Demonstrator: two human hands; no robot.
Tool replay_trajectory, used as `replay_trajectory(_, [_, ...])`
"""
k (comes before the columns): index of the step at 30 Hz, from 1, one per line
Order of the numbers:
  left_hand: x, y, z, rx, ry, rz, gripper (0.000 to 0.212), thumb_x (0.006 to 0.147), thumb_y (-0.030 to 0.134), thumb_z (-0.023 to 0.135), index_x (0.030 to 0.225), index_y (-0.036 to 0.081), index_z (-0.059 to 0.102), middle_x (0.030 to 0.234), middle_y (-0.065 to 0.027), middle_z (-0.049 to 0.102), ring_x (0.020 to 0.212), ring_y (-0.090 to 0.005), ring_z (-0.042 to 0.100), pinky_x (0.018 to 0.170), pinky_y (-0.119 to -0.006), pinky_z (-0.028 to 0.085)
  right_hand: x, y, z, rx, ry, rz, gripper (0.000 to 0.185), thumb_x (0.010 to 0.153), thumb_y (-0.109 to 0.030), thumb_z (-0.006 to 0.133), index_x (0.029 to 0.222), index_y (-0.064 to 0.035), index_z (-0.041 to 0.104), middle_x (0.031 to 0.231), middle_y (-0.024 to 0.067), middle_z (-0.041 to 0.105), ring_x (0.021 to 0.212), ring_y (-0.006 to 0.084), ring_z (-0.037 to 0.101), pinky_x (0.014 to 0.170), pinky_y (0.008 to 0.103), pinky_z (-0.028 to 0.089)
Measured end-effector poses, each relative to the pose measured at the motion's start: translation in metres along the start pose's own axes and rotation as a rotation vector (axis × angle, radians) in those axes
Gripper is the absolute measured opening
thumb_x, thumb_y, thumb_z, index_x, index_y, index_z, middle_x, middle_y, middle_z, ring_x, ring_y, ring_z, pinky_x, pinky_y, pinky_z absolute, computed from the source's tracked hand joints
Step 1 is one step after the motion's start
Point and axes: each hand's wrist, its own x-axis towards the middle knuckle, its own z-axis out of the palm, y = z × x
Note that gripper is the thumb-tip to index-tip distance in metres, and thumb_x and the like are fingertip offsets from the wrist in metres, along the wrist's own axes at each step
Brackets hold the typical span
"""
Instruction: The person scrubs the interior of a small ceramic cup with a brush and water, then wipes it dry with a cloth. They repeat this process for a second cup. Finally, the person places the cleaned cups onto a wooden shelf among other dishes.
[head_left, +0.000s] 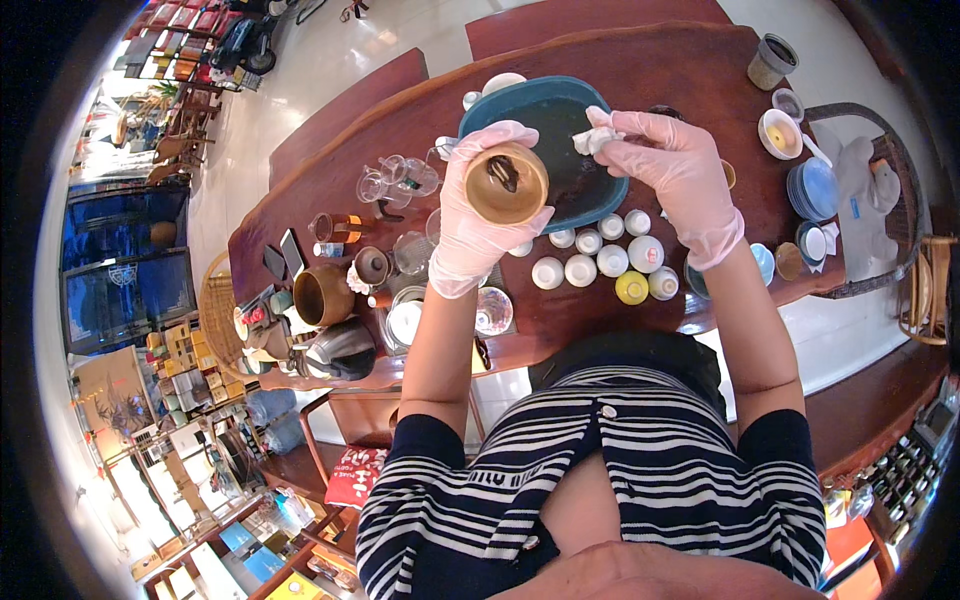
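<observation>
My left hand (484, 202), in a thin translucent glove, grips a tan round cup (480, 196). A dark mark or piece shows in the middle of its facing side; I cannot tell which. My right hand (671, 161), gloved the same way, pinches a crumpled white tissue (596, 140) between thumb and fingers. The tissue is apart from the cup. Both hands are raised over the near part of a dark teal basin (551, 88), which holds dark liquid. Just below the basin, several small white cups (580, 270) and one yellow cup (631, 287) stand grouped on the table.
The red-brown wooden table (675, 56) has a wavy edge. Glass pitchers (397, 180), a brown pot (322, 295), a kettle (343, 350) and a phone (292, 252) lie leftward. Stacked blue plates (812, 189), a white bowl (780, 135) and a grey pot (772, 61) stand rightward.
</observation>
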Motion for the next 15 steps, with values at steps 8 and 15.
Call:
replay_trajectory(8, [-0.002, -0.008, 0.004, 0.313, 0.023, -0.001, 0.06, 0.06, 0.0, 0.079, 0.113, 0.005, 0.052, 0.117, -0.0096, 0.056, 0.105, -0.0198, 0.057, 0.091, -0.031, 0.045, -0.014, 0.002, 0.022, -0.709, 0.114, -0.782, 0.026, 0.071, -0.008, 0.074, 0.096, -0.011, 0.068, 0.092, 0.0031, 0.064, 0.074, 0.0145, 0.061, 0.057, 0.0259, 0.047])
replay_trajectory(15, [-0.003, -0.017, 0.013, 0.583, -0.003, -0.062, 0.058, 0.058, 0.006, 0.079, 0.11, 0.008, 0.054, 0.108, -0.0104, 0.06, 0.097, -0.0278, 0.06, 0.083, -0.034, 0.049, -0.001, 0.012, 0.037, -1.543, -0.101, -0.698, 0.009, 0.078, -0.015, 0.056, 0.084, -0.0103, 0.062, 0.082, 0.0047, 0.062, 0.07, 0.0203, 0.064, 0.055, 0.0304, 0.05])
